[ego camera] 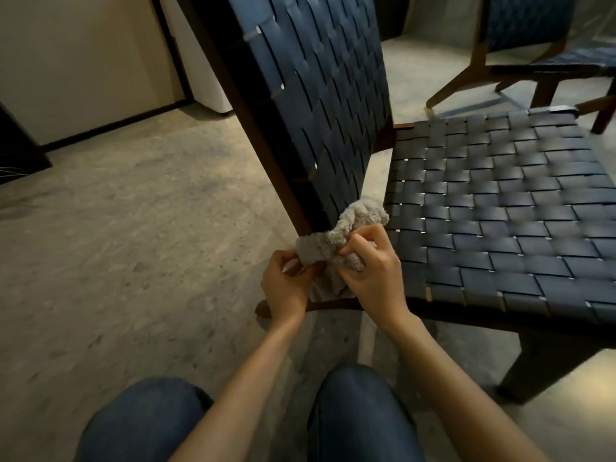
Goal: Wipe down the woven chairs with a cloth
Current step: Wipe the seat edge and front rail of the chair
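Far to the left of the left hand stands a pale wall panel (83, 61) with a dark strip along its bottom. Below it the grey-beige speckled floor (133, 228) spreads out to the hands.

The left hand (283, 283) has its fingers curled, and they pinch the left end of a pale grey fluffy cloth (333, 240). The cloth runs from this hand to the right hand (370, 273), which is just beside it. The fingers of the right hand are also curled and they grip the bunched middle part of the cloth. A loose fold rises above the right hand and another part hangs down between the two hands.

Above the hands stands the dark blue woven backrest (316, 95) of a chair with a dark brown wooden frame. The top fold of the cloth is just in front of the lower corner of this backrest. I cannot tell if it touches it.

To the right of the right hand lies the dark blue woven seat (500, 211) of the same chair, near the cloth.

Far above and to the right of the hands a second woven chair (533, 35) with lighter wooden legs stands, well apart from them.

Below the forearms are two knees in blue jeans (360, 415).
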